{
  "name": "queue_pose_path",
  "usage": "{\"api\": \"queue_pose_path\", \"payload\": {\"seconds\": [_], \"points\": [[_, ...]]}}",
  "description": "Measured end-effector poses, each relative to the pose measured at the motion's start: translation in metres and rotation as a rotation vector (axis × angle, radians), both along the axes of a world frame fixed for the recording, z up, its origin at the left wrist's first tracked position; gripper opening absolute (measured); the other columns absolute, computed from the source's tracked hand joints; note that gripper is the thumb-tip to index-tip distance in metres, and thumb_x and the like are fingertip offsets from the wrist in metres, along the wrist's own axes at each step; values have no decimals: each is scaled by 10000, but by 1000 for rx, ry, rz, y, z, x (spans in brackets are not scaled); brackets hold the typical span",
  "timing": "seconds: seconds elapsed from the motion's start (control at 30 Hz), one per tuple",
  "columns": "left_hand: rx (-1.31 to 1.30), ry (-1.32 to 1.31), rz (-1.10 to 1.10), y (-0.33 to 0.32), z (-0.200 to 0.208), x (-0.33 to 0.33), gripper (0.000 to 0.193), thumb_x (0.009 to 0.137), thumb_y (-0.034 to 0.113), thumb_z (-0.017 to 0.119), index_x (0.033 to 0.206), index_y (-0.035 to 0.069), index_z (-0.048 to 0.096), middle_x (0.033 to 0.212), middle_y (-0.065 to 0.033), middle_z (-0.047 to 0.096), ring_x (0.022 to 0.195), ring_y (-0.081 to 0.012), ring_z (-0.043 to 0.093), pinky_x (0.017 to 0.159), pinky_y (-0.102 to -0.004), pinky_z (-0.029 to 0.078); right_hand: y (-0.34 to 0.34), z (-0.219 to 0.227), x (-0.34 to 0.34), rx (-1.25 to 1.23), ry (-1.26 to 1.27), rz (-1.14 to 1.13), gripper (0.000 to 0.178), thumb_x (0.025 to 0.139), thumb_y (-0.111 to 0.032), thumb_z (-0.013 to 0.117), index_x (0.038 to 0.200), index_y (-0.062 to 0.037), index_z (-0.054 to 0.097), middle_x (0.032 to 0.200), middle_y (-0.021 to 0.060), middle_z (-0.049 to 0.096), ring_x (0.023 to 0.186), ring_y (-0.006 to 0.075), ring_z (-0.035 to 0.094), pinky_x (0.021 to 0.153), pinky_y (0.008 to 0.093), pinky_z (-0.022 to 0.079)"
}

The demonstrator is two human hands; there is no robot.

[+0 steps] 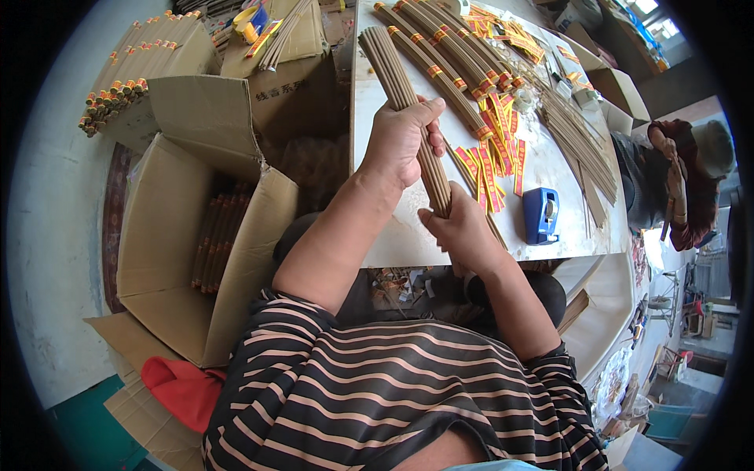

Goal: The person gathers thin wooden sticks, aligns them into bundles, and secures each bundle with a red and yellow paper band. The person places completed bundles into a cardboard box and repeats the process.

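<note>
Both my hands grip one bundle of thin brown incense sticks (385,67), held slantwise above the white table. My left hand (399,137) wraps round its middle, and my right hand (465,231) closes round the lower part. No paper band shows on the visible stretch of this bundle. Beyond it lie several finished bundles (440,74) with red and yellow bands near their ends. Loose red-and-yellow paper strips (493,157) are scattered to the right of my hands. A blue tape dispenser (541,216) stands near the table's front right corner.
Loose incense sticks (577,145) lie along the table's (393,228) right side. At my left, an open cardboard box (157,251) holds several banded bundles. More banded bundles (129,71) are stacked on a box behind it. Another person (679,184) is at the far right.
</note>
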State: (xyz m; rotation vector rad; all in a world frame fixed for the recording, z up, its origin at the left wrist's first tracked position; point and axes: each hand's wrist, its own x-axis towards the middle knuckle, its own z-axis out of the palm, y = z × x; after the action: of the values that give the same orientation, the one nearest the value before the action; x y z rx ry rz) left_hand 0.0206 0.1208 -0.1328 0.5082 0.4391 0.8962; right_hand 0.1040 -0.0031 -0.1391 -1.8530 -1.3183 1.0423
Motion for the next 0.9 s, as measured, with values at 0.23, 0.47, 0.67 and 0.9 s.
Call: {"api": "queue_pose_path", "payload": {"seconds": [0.23, 0.47, 0.67, 0.9], "points": [[1, -166, -155, 1, 7, -10, 173, 845, 145, 590, 724, 98, 476, 572, 24, 457, 472, -71, 425, 434, -230, 360, -7, 23, -1, -267, 810, 26, 214, 762, -98, 659, 800, -29, 460, 567, 36, 504, 405, 99, 489, 377, 223, 415], [0, -364, -182, 7, 1, -15, 156, 801, 109, 633, 774, 92, 480, 569, -10, 461, 462, -118, 462, 442, -277, 413, -9, 22, 1, -248, 813, 87, 211, 788, -120, 639, 815, -24, 452, 575, 34, 499, 401, 108, 486, 366, 241, 406], [27, 53, 30, -1, 3, -7, 146, 797, 82, 622, 778, 87, 477, 573, -11, 461, 456, -122, 443, 436, -258, 370, -5, 3, -10, -61, 1, -34, 215, 818, -146, 627, 819, -46, 437, 549, 9, 473, 393, 85, 454, 357, 234, 371], [-5, -432, -287, -4, -1, -12, 142, 823, 97, 593, 726, 80, 490, 567, 22, 453, 474, -92, 435, 444, -247, 358, -29, 23, -3, -273, 931, 46, 187, 802, -93, 621, 790, -31, 445, 537, 23, 482, 351, 116, 453, 328, 236, 368]]}}
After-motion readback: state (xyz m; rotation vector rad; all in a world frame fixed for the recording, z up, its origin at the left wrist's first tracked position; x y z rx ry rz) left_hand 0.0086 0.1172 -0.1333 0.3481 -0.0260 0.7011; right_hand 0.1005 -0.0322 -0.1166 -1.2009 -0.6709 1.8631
